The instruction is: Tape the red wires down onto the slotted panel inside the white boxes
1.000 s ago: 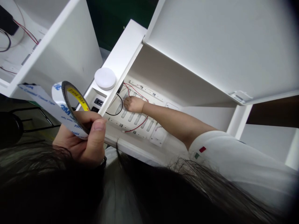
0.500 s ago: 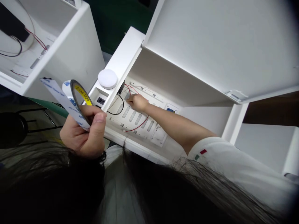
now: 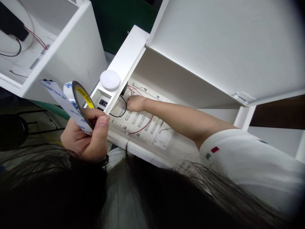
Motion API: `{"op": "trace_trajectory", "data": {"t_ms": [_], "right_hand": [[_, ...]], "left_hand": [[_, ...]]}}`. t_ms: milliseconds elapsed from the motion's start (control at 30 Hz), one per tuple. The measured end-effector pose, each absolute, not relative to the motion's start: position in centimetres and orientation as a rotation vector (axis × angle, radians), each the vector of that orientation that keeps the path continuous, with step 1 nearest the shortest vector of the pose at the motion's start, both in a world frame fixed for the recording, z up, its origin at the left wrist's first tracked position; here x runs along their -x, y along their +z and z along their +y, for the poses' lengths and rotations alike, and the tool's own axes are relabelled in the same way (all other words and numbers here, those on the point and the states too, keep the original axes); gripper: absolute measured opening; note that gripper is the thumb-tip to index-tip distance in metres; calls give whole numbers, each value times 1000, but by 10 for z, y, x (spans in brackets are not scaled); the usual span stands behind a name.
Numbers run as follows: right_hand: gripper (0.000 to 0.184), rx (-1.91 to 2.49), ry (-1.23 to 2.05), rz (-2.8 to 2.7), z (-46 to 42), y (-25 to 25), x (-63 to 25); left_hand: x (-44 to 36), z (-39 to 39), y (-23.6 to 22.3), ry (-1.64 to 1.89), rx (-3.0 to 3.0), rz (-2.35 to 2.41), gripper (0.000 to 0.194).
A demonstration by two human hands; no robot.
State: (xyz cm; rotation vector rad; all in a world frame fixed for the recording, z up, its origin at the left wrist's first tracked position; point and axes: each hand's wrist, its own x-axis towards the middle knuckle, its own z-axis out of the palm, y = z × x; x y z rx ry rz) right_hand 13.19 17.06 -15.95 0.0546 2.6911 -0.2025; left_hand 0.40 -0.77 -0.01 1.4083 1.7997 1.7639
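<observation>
A white cabinet [image 3: 214, 47] lay below me. Nearest, my left hand [image 3: 83, 136] clamped one tape roll [image 3: 81, 98], its printed liner strip [image 3: 64, 106] trailing. My right hand [image 3: 134, 103], curled, its grip unclear, had slid farther along the slotted panel [image 3: 140, 122], near one red wire [image 3: 143, 128]. One round white light [image 3: 110, 80] sat beyond.

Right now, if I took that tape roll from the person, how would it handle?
The tape roll is probably light for its size, as the left hand holds it with just thumb and fingers. Being a narrow ring, it would likely roll if stood on edge. The loose backing strip looks springy, not limp.
</observation>
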Motion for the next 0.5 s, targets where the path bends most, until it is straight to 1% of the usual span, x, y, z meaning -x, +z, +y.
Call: {"op": "trace_trajectory", "data": {"t_ms": [67, 133, 267, 433, 500], "right_hand": [[28, -44, -224, 2687, 173, -162, -130], [28, -35, -242, 2673, 175, -164, -129], [28, -25, -263, 2646, 178, -164, -128], [29, 73, -223, 2663, 178, -163, -128], [30, 88, -193, 2674, 178, -164, -128]], "left_hand": [[-9, -4, 0, 1833, -1381, 1863, 23], [-13, -2, 1, 1828, -1368, 1886, 24], [-14, -2, 2, 1874, -1352, 1858, 25], [-17, -4, 8, 1797, -1344, 1875, 25], [-18, -4, 9, 1822, -1335, 1880, 27]]}}
